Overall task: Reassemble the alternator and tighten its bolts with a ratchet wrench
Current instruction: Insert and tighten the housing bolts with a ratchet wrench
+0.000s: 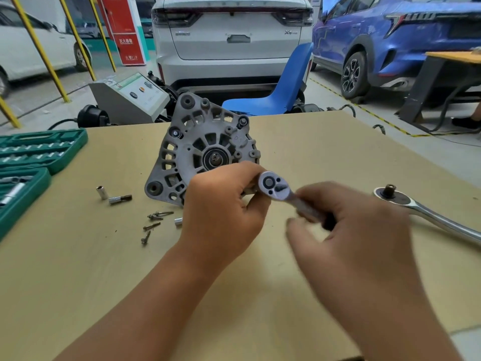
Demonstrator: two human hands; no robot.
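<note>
Alternator [205, 149] stands on edge just beyond the left hand [221, 212]; cast metal, likely heavy and stiff, best gripped by its rim. Left fingers curl around the ratchet [276, 187] head, against the housing's lower edge. Right hand [351, 230], blurred, grips the handle. Bolts [153, 222] lie left of both hands.

I am reading very little here. The white car [231, 35] parked behind the table is showing a badge on the right of its tailgate that starts with "X6"; the small letters after it are blurring out. A red sign [122, 27] standing to the car's left is carrying Chinese characters, and low down I am making out what looks like "119". Faint raised letters are sitting on the alternator [205, 149] housing, too small to read.
</note>
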